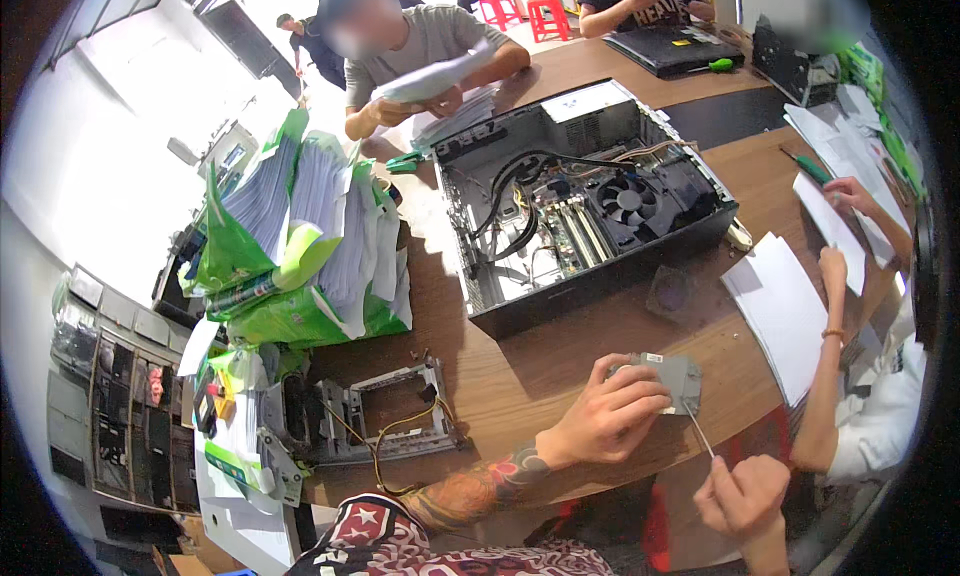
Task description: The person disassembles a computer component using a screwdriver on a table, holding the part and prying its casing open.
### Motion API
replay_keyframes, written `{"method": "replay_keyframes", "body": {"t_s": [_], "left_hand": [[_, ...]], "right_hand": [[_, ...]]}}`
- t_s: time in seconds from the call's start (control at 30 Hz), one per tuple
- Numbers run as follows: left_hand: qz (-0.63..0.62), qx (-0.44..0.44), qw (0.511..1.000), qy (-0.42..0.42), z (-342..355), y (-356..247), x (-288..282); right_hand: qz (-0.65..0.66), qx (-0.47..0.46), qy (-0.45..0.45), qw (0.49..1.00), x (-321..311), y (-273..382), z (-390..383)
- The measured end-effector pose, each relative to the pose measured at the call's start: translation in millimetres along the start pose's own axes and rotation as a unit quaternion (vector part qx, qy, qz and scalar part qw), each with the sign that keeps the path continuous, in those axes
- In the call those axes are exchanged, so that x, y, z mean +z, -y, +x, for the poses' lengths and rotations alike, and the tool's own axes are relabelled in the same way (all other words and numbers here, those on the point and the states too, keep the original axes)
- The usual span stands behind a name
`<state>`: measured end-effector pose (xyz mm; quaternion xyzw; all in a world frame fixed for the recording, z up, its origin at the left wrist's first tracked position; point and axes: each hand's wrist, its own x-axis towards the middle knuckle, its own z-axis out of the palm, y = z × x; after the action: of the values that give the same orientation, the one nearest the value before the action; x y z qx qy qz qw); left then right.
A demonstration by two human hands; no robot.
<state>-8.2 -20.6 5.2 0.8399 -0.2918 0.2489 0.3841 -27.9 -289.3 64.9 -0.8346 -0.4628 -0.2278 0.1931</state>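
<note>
Near the table's front edge, my left hand (622,408) is closed on a flat grey metal part (681,378) with a small white label; its exact kind I cannot tell. My right hand (742,496) is closed round a screwdriver (701,435), whose handle is hidden in the fist. The thin shaft points up and left, its tip at the lower right corner of the metal part. Beyond my hands stands an opened black desktop computer case (600,276), with a fan (627,202), cables and memory sticks showing inside.
A metal frame with yellow wires (385,416) lies left of my arm. Green-wrapped paper stacks (300,226) stand at the left. White sheets (775,306) lie at the right, beside a co-worker's hands (845,201). Another person (420,66) handles papers across the table (530,371).
</note>
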Motion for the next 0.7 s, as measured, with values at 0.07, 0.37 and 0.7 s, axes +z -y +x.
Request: {"method": "replay_keyframes", "body": {"t_s": [0.07, 0.37, 0.7], "left_hand": [[0.006, -0.004, 1.000, -0.004, 0.1, -0.1, -1.6], [-0.016, 0.001, 1.000, -0.004, 0.4, -2.4, 4.3], [0.075, -0.015, 0.997, 0.020, 12.5, -3.4, -14.1]], "right_hand": [[-0.007, -0.018, 0.012, 1.000, 1.5, 1.8, 2.9], [-0.071, -0.039, 0.029, 0.996, -8.5, 9.1, -2.5], [-0.068, -0.101, 0.073, 0.990, -8.2, 10.2, 24.9]]}}
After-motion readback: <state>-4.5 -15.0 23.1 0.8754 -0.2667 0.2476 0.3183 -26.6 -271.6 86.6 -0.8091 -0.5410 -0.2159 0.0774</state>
